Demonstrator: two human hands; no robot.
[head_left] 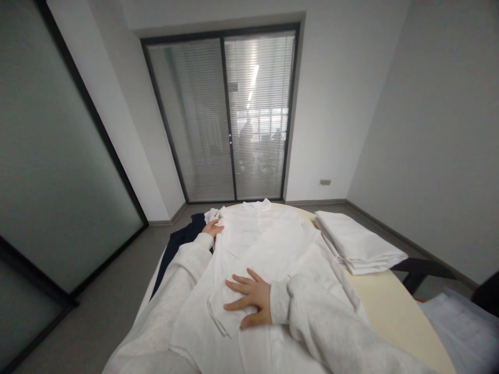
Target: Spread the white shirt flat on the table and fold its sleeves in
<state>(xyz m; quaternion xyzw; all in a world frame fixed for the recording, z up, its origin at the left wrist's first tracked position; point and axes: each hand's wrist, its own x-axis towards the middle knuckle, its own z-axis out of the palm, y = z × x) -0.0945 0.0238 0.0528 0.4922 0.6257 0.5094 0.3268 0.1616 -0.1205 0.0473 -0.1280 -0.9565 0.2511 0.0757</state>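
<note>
Right hand (251,301) flat, fingers (236,284) spread on white shirt (265,234); left hand (213,227) at shoulder.

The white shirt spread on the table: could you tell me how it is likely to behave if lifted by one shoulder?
The white shirt would probably droop, since it lies limp and creased under the right hand. It looks thin, so likely light. Lifting near the left hand might drag it across the table, as it lies loose.
</note>
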